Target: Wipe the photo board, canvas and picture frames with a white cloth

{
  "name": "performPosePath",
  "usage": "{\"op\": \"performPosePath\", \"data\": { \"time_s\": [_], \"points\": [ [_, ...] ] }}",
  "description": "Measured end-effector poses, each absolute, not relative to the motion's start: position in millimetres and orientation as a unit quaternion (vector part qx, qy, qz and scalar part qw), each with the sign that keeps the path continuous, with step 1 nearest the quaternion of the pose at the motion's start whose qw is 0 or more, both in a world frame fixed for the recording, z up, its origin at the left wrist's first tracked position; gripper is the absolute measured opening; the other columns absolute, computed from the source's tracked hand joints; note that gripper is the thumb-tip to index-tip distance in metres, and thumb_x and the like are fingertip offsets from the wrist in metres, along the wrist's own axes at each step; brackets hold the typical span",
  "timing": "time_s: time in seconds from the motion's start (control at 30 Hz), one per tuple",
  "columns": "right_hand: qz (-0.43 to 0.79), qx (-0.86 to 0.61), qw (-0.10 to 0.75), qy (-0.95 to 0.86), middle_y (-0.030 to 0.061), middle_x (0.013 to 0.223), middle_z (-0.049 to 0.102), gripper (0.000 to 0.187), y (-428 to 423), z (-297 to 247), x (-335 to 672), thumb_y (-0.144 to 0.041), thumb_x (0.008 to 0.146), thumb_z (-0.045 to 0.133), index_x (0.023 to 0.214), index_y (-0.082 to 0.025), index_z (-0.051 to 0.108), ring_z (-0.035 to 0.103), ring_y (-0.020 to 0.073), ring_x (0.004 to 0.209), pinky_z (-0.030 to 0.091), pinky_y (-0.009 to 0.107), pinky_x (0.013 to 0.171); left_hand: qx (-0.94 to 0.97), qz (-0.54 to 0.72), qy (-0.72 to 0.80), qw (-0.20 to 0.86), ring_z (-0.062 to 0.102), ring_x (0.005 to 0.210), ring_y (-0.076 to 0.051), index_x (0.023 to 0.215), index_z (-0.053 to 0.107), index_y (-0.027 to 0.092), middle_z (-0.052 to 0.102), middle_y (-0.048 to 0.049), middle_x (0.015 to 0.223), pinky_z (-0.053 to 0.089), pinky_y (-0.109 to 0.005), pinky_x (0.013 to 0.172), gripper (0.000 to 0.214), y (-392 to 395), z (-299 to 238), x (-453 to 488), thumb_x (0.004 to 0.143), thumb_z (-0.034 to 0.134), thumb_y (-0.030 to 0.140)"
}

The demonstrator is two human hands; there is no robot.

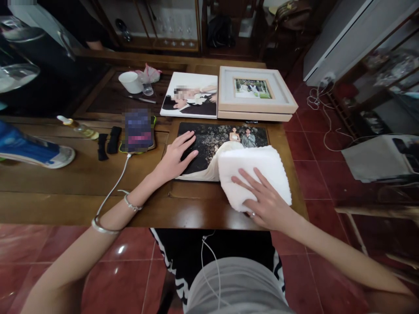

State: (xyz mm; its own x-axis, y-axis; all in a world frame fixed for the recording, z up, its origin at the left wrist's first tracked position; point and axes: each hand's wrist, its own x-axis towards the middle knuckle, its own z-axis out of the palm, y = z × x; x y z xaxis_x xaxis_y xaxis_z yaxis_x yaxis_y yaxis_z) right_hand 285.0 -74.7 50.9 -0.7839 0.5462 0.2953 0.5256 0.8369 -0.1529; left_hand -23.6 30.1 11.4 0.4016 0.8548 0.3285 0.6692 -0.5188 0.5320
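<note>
A large wedding photo print (pixel 209 150) with a dark background lies flat on the wooden table in front of me. My left hand (pixel 178 159) rests on its left side, fingers spread and holding nothing. Over the photo's lower right part lies a folded white towel (pixel 258 163), which reaches past the print onto the wood. My right hand (pixel 266 203) is on top of this towel, gripping its near edge, with some fingers stretched across it. The towel hides the corner of the photo beneath.
Behind the photo lie a white photo panel (pixel 196 107) and stacked framed pictures (pixel 258 107). To the left are a phone (pixel 139 131) on a white cable, black straps (pixel 113 140), a dropper bottle (pixel 80 128), a blue bag (pixel 29 144) and a white cup (pixel 131 83).
</note>
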Motion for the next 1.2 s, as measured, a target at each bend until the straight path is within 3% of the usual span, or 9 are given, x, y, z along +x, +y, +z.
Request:
{"op": "performPosePath", "data": {
  "time_s": [0.17, 0.5, 0.73, 0.87, 0.97, 1.2],
  "points": [
    [0.038, -0.3, 0.17, -0.938, 0.0187, 0.141, 0.054, 0.014, -51, 51, 294, -0.01, 0.08, 0.052, 0.085, -0.018, 0.062, 0.039, 0.0349, 0.139, 0.033, 0.064, 0.112, 0.833, 0.248, 0.465, 0.169, 0.032, 0.144, -0.029, 0.144, 0.043, 0.016, 0.038, -0.0163, 0.154, 0.029, -0.054, 0.116, 0.053, 30, 14, -26, 0.098, 0.046, 0.042],
    [-0.005, -0.447, 0.161, -0.88, 0.0237, 0.13, 0.061, 0.019, 40, 44, 311, -0.013, 0.087, 0.05, 0.102, -0.014, 0.062, 0.045, 0.035, 0.135, 0.038, 0.058, 0.111, 0.848, 0.241, 0.446, 0.154, 0.036, 0.141, -0.029, 0.135, 0.048, 0.014, 0.042, -0.0186, 0.149, 0.031, -0.052, 0.116, 0.046, 35, 18, -27, 0.097, 0.048, 0.04],
    [0.012, -0.365, 0.163, -0.917, 0.0202, 0.143, 0.052, 0.02, -16, 44, 298, -0.008, 0.078, 0.053, 0.092, -0.016, 0.065, 0.033, 0.0378, 0.142, 0.028, 0.067, 0.113, 0.844, 0.223, 0.458, 0.166, 0.032, 0.144, -0.029, 0.138, 0.043, 0.017, 0.036, -0.0163, 0.153, 0.031, -0.057, 0.114, 0.046, 33, 18, -27, 0.098, 0.044, 0.04],
    [0.046, -0.29, 0.144, -0.945, 0.016, 0.146, 0.049, 0.015, -55, 51, 291, -0.01, 0.079, 0.054, 0.084, -0.018, 0.066, 0.03, 0.0341, 0.144, 0.025, 0.065, 0.115, 0.843, 0.221, 0.458, 0.174, 0.032, 0.144, -0.029, 0.139, 0.042, 0.019, 0.035, -0.015, 0.154, 0.028, -0.059, 0.115, 0.047, 34, 17, -29, 0.098, 0.044, 0.041],
    [0.051, -0.279, 0.135, -0.949, 0.0135, 0.145, 0.051, 0.014, -53, 53, 294, -0.011, 0.081, 0.054, 0.085, -0.019, 0.065, 0.034, 0.031, 0.143, 0.029, 0.061, 0.116, 0.841, 0.222, 0.461, 0.175, 0.032, 0.143, -0.03, 0.139, 0.042, 0.019, 0.036, -0.0155, 0.153, 0.028, -0.059, 0.115, 0.048, 33, 17, -29, 0.098, 0.044, 0.041],
    [0.019, -0.402, 0.157, -0.902, 0.0187, 0.134, 0.06, 0.014, 32, 51, 316, -0.017, 0.089, 0.05, 0.095, -0.018, 0.063, 0.049, 0.0318, 0.133, 0.041, 0.056, 0.11, 0.829, 0.206, 0.488, 0.179, 0.025, 0.147, -0.031, 0.147, 0.035, 0.015, 0.031, -0.018, 0.157, 0.029, -0.06, 0.113, 0.056, 26, 20, -22, 0.099, 0.039, 0.043]
  ]
}}
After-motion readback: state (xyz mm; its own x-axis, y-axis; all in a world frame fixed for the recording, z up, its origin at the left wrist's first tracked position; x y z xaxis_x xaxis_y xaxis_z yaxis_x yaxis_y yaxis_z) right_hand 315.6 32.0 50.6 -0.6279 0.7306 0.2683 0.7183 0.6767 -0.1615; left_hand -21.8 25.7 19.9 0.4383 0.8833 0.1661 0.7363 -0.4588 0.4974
